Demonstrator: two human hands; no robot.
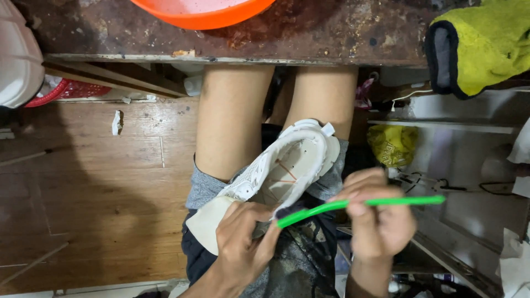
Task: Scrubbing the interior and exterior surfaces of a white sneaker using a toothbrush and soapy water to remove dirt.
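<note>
Wooden floor [99, 193] | left hand [243, 243] grips white shoe [287, 165] | right hand [378, 221] pinches green stick [359, 204]

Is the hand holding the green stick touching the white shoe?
Apart. The head view shows the right hand gripping the thin green plastic stick, with dark cloth showing between it and the white sneaker.

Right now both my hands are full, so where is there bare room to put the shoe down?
The wooden floor beside your left thigh is mostly bare, bordered by the rusty bench edge above and your shorts. Your lap is taken by the white shoe, left hand and right hand with the green stick. The right side is crowded with clutter.
</note>
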